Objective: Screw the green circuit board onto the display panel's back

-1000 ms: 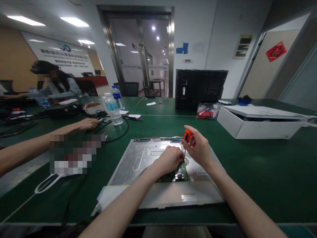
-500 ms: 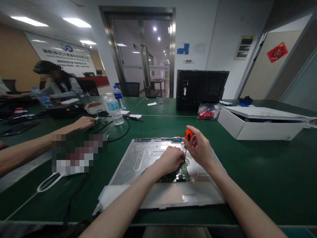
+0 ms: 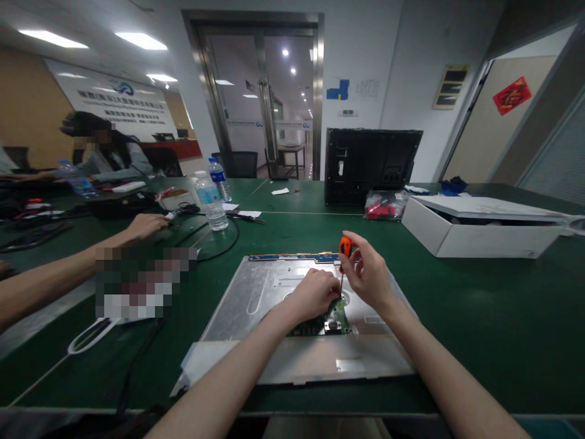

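My right hand (image 3: 369, 272) grips the orange and black handle of a screwdriver (image 3: 346, 246), held nearly upright with its shaft pointing down. The tip meets the upper edge of a green circuit board (image 3: 339, 318) on the back of a silver metal display panel (image 3: 233, 311). My left hand (image 3: 316, 291) rests over the board, fingers pinched together beside the screwdriver tip; whatever they hold is hidden. Part of the board lies covered under that hand. A narrow blue circuit strip (image 3: 292, 258) runs along the panel's far edge.
A black monitor housing (image 3: 372, 164) stands behind, with a plastic bag of red items (image 3: 384, 206) at its foot. An open white box (image 3: 484, 235) is at right. Water bottles (image 3: 211, 204) and cables stand left, where another person's hand (image 3: 148, 227) reaches across the table.
My right hand and the screwdriver have shifted very slightly, with the tip still at the board. The other person's hand at left has drawn back a little to the left.
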A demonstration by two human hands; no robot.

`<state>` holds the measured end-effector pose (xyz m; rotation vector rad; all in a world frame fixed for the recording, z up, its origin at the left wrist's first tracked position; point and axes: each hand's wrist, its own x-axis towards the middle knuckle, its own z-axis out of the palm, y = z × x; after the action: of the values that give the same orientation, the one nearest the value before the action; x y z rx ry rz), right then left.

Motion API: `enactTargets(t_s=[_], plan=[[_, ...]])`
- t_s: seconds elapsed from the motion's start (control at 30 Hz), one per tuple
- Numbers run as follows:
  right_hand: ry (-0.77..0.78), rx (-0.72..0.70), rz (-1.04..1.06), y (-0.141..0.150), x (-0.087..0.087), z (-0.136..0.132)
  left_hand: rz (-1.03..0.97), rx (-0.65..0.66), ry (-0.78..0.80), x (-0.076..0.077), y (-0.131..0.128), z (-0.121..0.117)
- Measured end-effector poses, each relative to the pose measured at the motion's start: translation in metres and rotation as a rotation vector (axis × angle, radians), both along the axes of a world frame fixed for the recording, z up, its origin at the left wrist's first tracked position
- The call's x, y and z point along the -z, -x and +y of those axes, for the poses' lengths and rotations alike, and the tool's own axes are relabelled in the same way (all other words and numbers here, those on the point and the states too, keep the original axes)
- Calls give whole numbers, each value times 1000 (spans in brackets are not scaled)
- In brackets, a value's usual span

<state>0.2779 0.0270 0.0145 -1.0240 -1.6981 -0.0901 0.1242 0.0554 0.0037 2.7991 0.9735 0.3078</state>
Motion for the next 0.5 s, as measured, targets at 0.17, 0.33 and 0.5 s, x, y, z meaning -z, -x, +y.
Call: enactTargets(t_s=[0.17, 0.33, 0.5], plan=[[-37, 30, -29, -1, -1, 1, -6, -9, 16, -1, 0, -1], [-5, 9, -12, 0, -3, -1, 3, -17, 6, -2, 0, -2], [17, 3, 20, 1, -3, -2, 0, -10, 12, -3, 0, -3]])
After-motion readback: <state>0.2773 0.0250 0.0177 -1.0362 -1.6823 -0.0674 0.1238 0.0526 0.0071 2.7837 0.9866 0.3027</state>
